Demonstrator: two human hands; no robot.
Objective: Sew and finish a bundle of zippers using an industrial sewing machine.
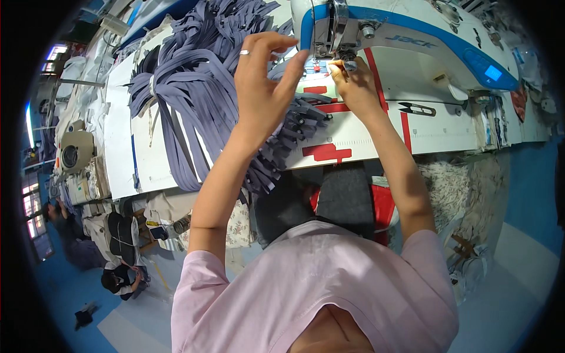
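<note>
Under the head of the white and blue sewing machine (412,41), beside the needle, the right hand (353,85) is held with its fingers pinched shut; what is pinched there is too small to be told. The left hand (262,88) is raised just left of the machine head, its fingers loosely spread, a ring worn on one finger and the thumb tip set close to the needle area; nothing is seen to be gripped by it. A heap of grey-blue zipper strips (200,88) is spread on the white counter (120,135) left of the machine: long, flat, narrow tapes, fanned out in bundles, some ends hanging over the near edge. Small black thread snips (418,109) are laid on the counter below the machine's arm, right of the needle.
</note>
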